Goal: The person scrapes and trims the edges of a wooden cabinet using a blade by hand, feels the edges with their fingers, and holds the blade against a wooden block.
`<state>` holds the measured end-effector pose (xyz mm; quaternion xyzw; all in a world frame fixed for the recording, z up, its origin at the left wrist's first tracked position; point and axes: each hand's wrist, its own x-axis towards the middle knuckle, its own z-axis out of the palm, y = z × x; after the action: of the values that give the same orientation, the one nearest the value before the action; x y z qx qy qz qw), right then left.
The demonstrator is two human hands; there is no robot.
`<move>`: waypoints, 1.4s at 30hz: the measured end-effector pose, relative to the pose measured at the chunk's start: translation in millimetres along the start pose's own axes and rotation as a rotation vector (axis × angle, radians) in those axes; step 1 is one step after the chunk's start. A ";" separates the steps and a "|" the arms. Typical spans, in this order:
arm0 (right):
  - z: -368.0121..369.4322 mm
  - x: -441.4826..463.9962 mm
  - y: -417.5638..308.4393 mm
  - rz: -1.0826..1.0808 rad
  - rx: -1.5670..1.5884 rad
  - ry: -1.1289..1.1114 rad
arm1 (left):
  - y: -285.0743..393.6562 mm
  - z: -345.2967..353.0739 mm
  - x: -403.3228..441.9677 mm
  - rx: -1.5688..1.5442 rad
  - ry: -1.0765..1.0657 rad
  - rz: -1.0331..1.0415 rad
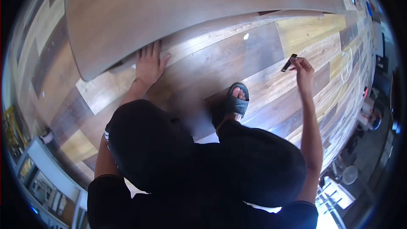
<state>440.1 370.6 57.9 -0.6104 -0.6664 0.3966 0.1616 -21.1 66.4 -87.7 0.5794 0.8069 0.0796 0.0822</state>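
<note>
A large wood-finish board (190, 4) with rounded corners lies over the plank-patterned floor, its near edge slightly raised. My left hand (148, 67) is at this edge, palm down, with fingers stretched out and the thumb apart. Its fingertips pass under the board's edge and are hidden. Out to the right, my right hand (303, 70) pinches a small flat black strip (287, 65) between thumb and fingers, above the floor. What kind of part the strip is, I cannot make out.
My sandalled foot (238, 99) stands between the hands. A small pale scrap (246, 36) lies near the board. A loop of thin white cable (346, 65) is on the floor at right. A metal-framed rack (51, 174) stands at lower left; a person (373, 118) is far right.
</note>
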 end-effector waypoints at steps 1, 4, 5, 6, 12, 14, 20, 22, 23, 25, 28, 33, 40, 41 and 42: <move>8.8 -16.0 0.3 0.082 0.202 0.044 | 9.6 4.3 18.0 0.068 -0.166 0.004; 39.9 -59.5 14.9 0.314 0.620 0.049 | 51.0 15.8 58.6 -0.005 -0.097 0.267; 49.8 -73.1 23.8 0.410 0.710 0.041 | 65.9 16.7 73.6 0.027 -0.077 0.389; 59.1 -86.5 25.8 0.451 0.783 0.037 | 83.1 16.2 88.9 0.052 -0.084 0.421; 84.5 -125.5 66.3 0.702 1.053 0.047 | 179.6 33.5 194.6 0.007 -0.101 0.883; 88.5 -126.4 88.4 0.757 1.143 -0.017 | 205.0 38.0 218.8 -0.017 -0.112 0.964; 110.9 -126.9 87.7 0.872 1.268 -0.124 | 281.3 52.3 272.0 0.098 -0.134 1.063; 122.8 -132.6 99.6 0.834 1.282 -0.137 | 301.6 62.6 283.0 0.136 -0.127 1.093; 125.1 -134.9 104.9 0.794 1.269 -0.164 | 311.4 67.0 287.4 0.135 -0.095 1.082; 122.7 -136.8 105.8 0.761 1.261 -0.195 | 331.9 76.1 293.8 0.138 -0.074 1.071; 117.6 -132.1 109.8 0.764 1.275 -0.238 | 382.5 89.2 325.4 0.112 0.025 1.030; 120.9 -136.5 117.4 0.781 1.455 -0.215 | 430.7 98.9 363.4 -0.076 0.119 0.984; 125.0 -140.9 121.7 0.755 1.566 -0.192 | 297.0 44.0 253.0 0.190 -0.150 0.970; 125.5 -142.1 123.5 0.737 1.565 -0.189 | 278.2 32.5 235.1 0.186 -0.194 0.908; 126.6 -143.9 124.4 0.723 1.564 -0.184 | 259.4 22.6 218.0 0.180 -0.241 0.847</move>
<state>465.9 185.7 -73.9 -0.4641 0.0224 0.8158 0.3444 154.5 355.8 -60.5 0.8687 0.4870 -0.0324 0.0850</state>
